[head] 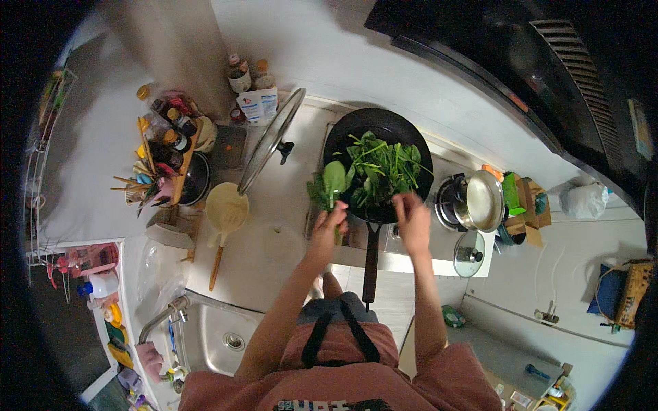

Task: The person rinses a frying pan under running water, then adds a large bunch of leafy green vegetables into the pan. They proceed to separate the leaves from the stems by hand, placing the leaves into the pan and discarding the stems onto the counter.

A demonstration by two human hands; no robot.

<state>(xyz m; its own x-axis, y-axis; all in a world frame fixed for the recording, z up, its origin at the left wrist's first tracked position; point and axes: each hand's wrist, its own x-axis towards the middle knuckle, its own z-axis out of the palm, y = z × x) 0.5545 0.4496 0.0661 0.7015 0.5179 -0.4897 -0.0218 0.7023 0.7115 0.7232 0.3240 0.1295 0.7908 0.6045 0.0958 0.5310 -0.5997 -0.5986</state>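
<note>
My left hand (328,228) grips a bunch of leafy greens (334,177) by the stems, just left of the black frying pan (380,119). Loose greens (383,162) with long stems lie heaped inside the pan. Over the pan's lower right rim is my right hand (413,218), its fingers bent together and slightly blurred; whether they pinch anything cannot be told. The pan's dark handle (371,262) points towards my body, between my forearms.
A glass lid (272,138) leans left of the pan, near a strainer (226,210) with a wooden handle. Right of the pan stand a steel pot (483,201) and another glass lid (469,254). The sink (221,334) is lower left; a range hood (493,77) hangs upper right.
</note>
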